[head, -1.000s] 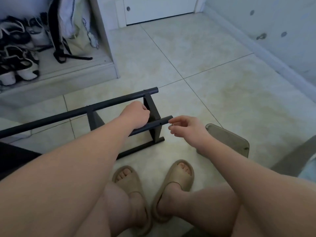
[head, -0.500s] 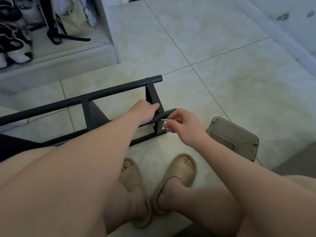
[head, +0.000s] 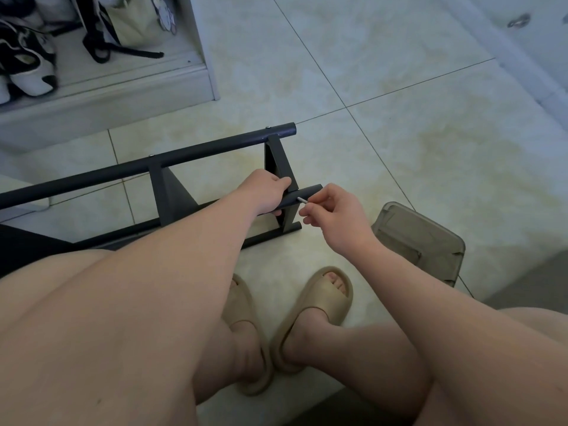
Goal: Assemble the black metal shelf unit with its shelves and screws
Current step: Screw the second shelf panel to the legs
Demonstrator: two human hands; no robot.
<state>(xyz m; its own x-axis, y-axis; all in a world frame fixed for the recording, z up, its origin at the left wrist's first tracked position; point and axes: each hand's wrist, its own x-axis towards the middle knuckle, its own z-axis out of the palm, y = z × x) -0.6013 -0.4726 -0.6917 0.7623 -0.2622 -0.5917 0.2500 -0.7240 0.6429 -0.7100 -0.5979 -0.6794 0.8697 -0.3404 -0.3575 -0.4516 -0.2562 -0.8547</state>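
As the left hand (head: 264, 192) grips the black shelf frame's (head: 215, 146) tube, the right hand (head: 335, 216) pinches a silver screw (head: 301, 200) at its side.

The black frame (head: 215, 149) runs off the left edge, and a forearm covers its near rail. The left hand's (head: 264, 189) fingertips curl out of sight under the frame's short tube. The silver piece (head: 302, 200) pinched by the right hand (head: 335, 210) is too small to identify. The shoes (head: 27, 66) are cut off at the left.
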